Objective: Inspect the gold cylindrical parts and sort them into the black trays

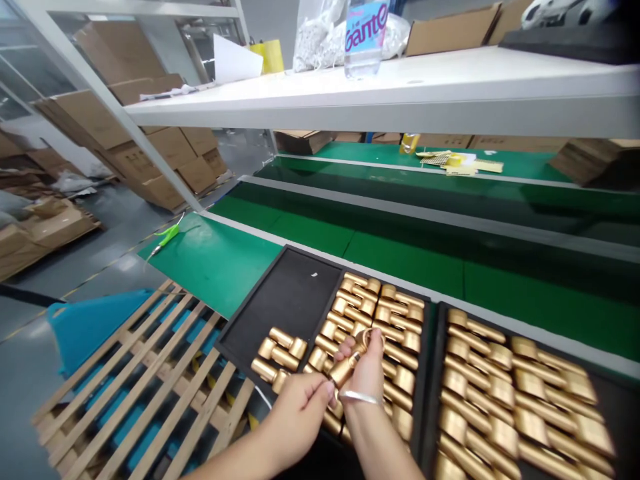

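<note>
A: Where does the gold cap [344, 369] sit, the one being handled?

B: Low in the frame, a little left of centre, above the near edge of the left tray [280, 303]. Both hands are on it. The left hand [300, 408] pinches its lower-left end between thumb and forefinger; the right hand [367, 370] closes its grip on the upper-right end, the fingers curled round what looks like a second gold piece [364, 340].

A: So which way does its long axis run?

B: Diagonally, from lower left up to upper right, roughly along the line between the 2 hands. Neither grip is spread; both are pressed onto the metal.

A: And the nearest resting place?

B: The loose gold caps [280, 350] lie just to the left of and above the left hand, on the bare black floor of that tray. The packed rows [380, 313] lie right behind the right hand. The second tray [615, 400], full of caps, sits further right on the green desk [215, 260].

A: Which hand is nearer the bare patch?

B: The left one, clearly; the right hand hangs over the filled part.
</note>
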Demonstrator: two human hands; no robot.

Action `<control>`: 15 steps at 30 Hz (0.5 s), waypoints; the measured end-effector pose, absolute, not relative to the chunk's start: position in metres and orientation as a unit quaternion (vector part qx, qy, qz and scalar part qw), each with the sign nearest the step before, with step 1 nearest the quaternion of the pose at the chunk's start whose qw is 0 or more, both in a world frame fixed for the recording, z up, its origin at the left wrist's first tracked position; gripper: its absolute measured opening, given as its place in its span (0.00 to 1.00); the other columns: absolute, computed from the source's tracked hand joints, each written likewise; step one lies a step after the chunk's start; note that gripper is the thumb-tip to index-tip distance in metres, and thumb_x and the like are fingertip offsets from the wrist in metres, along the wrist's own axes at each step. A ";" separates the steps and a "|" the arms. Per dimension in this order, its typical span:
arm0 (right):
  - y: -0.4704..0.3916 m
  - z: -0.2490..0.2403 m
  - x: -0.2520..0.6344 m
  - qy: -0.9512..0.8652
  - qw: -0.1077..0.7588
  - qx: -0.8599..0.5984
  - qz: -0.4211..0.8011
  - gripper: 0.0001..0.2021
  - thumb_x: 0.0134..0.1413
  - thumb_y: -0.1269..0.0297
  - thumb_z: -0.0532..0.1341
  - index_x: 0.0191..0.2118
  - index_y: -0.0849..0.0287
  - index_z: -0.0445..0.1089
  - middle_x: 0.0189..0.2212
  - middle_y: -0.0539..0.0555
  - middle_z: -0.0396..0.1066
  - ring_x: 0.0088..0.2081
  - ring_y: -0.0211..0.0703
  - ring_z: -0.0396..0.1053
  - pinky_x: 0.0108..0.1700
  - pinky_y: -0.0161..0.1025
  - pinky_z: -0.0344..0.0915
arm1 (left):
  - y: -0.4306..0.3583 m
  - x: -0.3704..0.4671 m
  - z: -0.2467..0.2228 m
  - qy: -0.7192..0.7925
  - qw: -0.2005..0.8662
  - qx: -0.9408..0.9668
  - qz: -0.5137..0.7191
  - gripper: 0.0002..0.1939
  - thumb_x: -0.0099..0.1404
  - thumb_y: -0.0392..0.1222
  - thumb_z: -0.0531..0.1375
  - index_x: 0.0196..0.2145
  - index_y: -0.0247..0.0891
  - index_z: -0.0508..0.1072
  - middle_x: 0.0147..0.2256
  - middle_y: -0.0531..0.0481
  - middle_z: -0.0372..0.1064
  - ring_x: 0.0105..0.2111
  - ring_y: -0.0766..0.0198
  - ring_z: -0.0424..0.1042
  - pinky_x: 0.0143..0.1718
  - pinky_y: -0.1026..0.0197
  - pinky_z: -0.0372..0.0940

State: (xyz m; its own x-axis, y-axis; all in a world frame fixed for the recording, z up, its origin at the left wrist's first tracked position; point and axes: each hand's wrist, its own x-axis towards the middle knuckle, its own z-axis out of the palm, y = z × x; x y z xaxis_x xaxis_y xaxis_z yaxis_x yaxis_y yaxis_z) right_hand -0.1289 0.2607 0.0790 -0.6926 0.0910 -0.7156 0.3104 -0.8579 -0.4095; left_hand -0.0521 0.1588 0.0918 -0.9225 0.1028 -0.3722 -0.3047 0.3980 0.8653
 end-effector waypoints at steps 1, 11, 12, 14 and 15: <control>0.261 0.080 -0.126 0.264 0.031 0.379 -0.886 0.21 0.53 0.41 0.56 0.29 0.54 0.53 0.17 0.42 0.56 0.16 0.31 0.53 0.16 0.26 0.54 | 0.161 -0.052 0.091 0.810 0.193 -0.068 0.550 0.20 0.69 0.49 0.50 0.26 0.35 0.69 0.24 0.53 0.64 0.28 0.64 0.63 0.32 0.64 0.56; 0.275 0.086 -0.102 0.275 -0.026 0.340 -0.899 0.20 0.53 0.42 0.57 0.32 0.53 0.52 0.20 0.42 0.58 0.18 0.31 0.53 0.18 0.28 0.52 | 0.173 -0.052 0.095 0.801 0.257 -0.017 0.541 0.18 0.68 0.49 0.48 0.24 0.37 0.60 0.23 0.55 0.55 0.26 0.66 0.56 0.30 0.64 0.53; 0.275 0.084 -0.102 0.281 -0.024 0.344 -0.895 0.20 0.53 0.41 0.57 0.32 0.53 0.52 0.20 0.42 0.58 0.18 0.31 0.53 0.18 0.28 0.52 | 0.175 -0.053 0.095 0.798 0.258 -0.014 0.544 0.19 0.68 0.50 0.48 0.24 0.37 0.61 0.23 0.54 0.56 0.27 0.65 0.57 0.30 0.64 0.53; 0.281 0.078 -0.107 0.305 -0.012 0.349 -0.886 0.20 0.53 0.42 0.57 0.32 0.53 0.53 0.20 0.42 0.58 0.17 0.32 0.53 0.17 0.28 0.52 | 0.181 -0.054 0.095 0.793 0.263 -0.011 0.550 0.20 0.68 0.52 0.48 0.25 0.36 0.63 0.24 0.53 0.58 0.27 0.65 0.59 0.32 0.64 0.54; 0.288 0.075 -0.112 0.330 -0.018 0.352 -0.876 0.19 0.53 0.43 0.57 0.31 0.53 0.52 0.19 0.43 0.58 0.17 0.33 0.53 0.17 0.29 0.52 | 0.183 -0.053 0.095 0.794 0.265 -0.011 0.547 0.20 0.68 0.52 0.47 0.25 0.36 0.64 0.24 0.53 0.59 0.28 0.64 0.60 0.33 0.64 0.55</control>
